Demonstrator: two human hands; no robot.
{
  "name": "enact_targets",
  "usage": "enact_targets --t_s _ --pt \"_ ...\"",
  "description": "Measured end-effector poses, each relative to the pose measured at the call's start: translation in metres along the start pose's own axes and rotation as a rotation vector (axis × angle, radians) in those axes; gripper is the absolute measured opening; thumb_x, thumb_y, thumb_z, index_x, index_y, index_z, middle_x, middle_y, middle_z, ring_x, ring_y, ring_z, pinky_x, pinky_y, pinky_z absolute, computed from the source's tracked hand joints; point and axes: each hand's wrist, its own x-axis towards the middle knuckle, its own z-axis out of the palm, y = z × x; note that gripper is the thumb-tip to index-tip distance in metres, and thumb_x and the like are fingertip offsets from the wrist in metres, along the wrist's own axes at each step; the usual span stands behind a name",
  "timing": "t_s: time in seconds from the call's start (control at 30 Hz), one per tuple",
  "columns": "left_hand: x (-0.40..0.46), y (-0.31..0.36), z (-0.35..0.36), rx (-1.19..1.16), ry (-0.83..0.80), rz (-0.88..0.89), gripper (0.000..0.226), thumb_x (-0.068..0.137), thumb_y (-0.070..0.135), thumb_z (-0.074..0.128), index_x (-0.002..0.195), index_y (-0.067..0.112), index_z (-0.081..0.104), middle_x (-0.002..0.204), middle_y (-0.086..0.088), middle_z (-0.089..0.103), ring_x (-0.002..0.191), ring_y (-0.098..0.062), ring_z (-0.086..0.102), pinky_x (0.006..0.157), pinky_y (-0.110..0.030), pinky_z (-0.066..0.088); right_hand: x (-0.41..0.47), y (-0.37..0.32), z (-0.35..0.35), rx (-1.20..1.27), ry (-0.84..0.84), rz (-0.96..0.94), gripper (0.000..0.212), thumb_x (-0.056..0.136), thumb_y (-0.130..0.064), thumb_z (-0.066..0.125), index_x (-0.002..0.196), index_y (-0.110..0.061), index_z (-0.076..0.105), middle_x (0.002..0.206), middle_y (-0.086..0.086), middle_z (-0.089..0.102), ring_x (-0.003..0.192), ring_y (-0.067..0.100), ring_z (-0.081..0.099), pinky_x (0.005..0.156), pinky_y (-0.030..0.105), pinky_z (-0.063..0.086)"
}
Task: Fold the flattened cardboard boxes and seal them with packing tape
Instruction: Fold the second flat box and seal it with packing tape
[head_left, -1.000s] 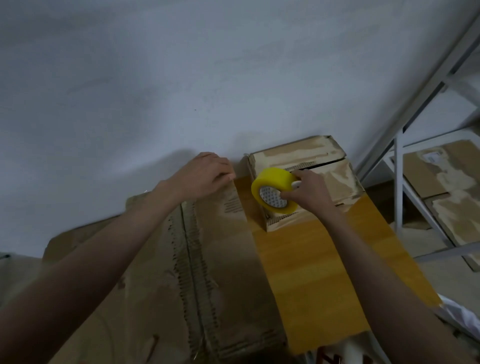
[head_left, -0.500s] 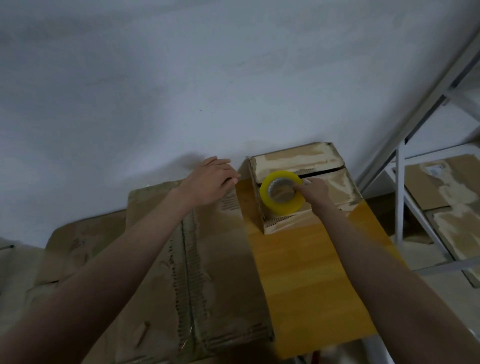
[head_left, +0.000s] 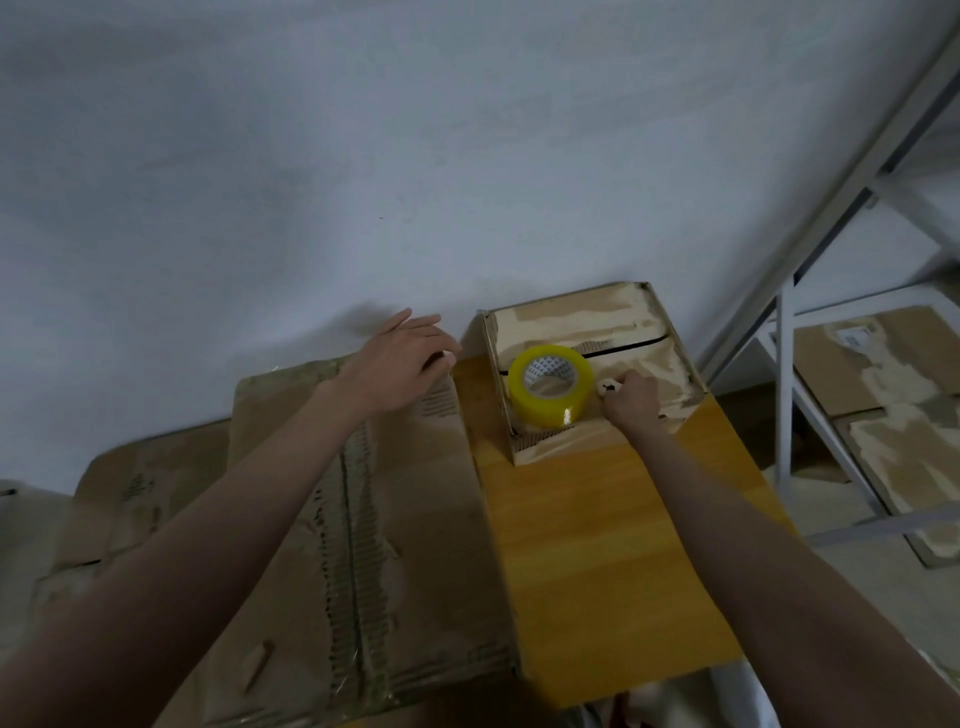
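The left hand (head_left: 402, 364) lies with fingers straight and relaxed on the far edge of a flattened cardboard box (head_left: 363, 519) that covers the left part of the wooden table (head_left: 613, 545). At the table's far end, against the wall (head_left: 415, 156), stands a small folded box (head_left: 649, 332), and a yellow roll of packing tape (head_left: 551, 387) sits on it, tilted. The right hand (head_left: 631, 400) is just beside the roll, fingers curled round a small white thing (head_left: 609, 386) I cannot make out. More flat cardboard (head_left: 883, 374) lies on the metal shelf (head_left: 784, 374) to the right.
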Motion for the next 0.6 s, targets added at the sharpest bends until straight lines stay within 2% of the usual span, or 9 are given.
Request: enact_targets --t_s 0.1,0.23,0.37,0.47,0.53,0.6 --pt "-0.002 0.001 0.000 0.007 0.002 0.002 0.035 0.105 0.037 0.038 0.127 0.026 0.064 0.138 0.009 0.060 0.145 -0.012 0.033 0.122 -0.039 0.012 -0.002 0.005 0.002 -0.072 0.042 -0.011 0.033 0.100 -0.009 0.051 0.132 0.000 0.051 0.148 0.026 0.026 0.070 0.027 0.043 0.070 0.037 0.040" --pt "-0.006 0.001 -0.001 0.009 0.022 0.015 0.038 0.106 0.037 0.037 0.133 0.026 0.061 0.146 0.006 0.054 0.147 -0.014 0.031 0.121 -0.037 0.011 -0.009 0.005 0.001 -0.069 0.054 0.014 0.041 0.098 -0.012 0.057 0.137 -0.003 0.048 0.153 0.025 0.018 0.080 0.035 0.049 0.071 0.037 0.042" --pt "-0.017 -0.001 -0.007 0.015 0.043 0.010 0.043 0.106 0.035 0.037 0.145 0.022 0.049 0.156 0.003 0.040 0.148 -0.015 0.029 0.122 -0.037 0.012 -0.024 -0.012 -0.010 0.000 0.100 -0.052 0.043 0.098 -0.012 0.057 0.138 -0.004 0.045 0.151 0.024 0.020 0.075 0.030 0.046 0.068 0.036 0.040" --pt "-0.034 -0.006 -0.011 -0.008 0.076 -0.061 0.045 0.106 0.034 0.038 0.148 0.020 0.044 0.158 0.002 0.037 0.147 -0.015 0.031 0.121 -0.035 0.017 -0.049 -0.053 -0.014 0.063 0.230 -0.314 0.032 0.098 -0.009 0.052 0.130 -0.006 0.050 0.142 0.019 0.033 0.073 0.028 0.050 0.063 0.040 0.045" --pt "-0.050 -0.009 -0.013 -0.025 0.093 -0.121 0.047 0.106 0.035 0.039 0.150 0.019 0.042 0.159 0.001 0.036 0.146 -0.016 0.032 0.121 -0.033 0.019 -0.075 -0.092 -0.008 0.118 0.247 -0.550 0.029 0.098 -0.009 0.051 0.125 -0.009 0.059 0.128 0.012 0.048 0.080 0.021 0.054 0.073 0.041 0.051" --pt "-0.065 -0.010 -0.009 -0.032 0.077 -0.168 0.051 0.106 0.038 0.037 0.154 0.019 0.036 0.160 0.001 0.033 0.147 -0.017 0.030 0.122 -0.033 0.021 -0.106 -0.128 0.005 0.133 0.150 -0.801 0.031 0.097 -0.008 0.050 0.124 -0.009 0.065 0.121 0.010 0.059 0.095 0.022 0.060 0.088 0.034 0.049"
